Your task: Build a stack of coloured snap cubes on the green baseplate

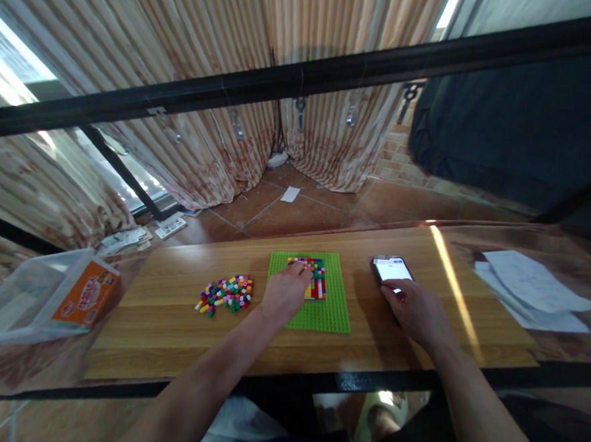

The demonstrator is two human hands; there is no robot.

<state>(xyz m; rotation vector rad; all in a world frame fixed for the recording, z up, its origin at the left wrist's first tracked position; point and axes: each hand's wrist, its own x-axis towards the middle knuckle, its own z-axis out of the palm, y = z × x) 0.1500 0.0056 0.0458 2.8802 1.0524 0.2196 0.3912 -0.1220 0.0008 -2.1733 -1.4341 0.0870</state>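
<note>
Here, around the green baseplate (pixel 332 316), a loose pile of bricks (pixel 228 295) lies to its left on the wooden tabletop (pixel 153 336), and the left hand (pixel 285 295) reaches over its left side, fingers curled down at the patch of assembled bricks (pixel 318 289) on it, though whether they pinch a piece I cannot tell. To its right, the right hand (pixel 420 314) has bent fingers over the near part of a lit phone (pixel 391 268), their grip unclear. Well beyond it hang pleated curtains (pixel 325 136).
</note>
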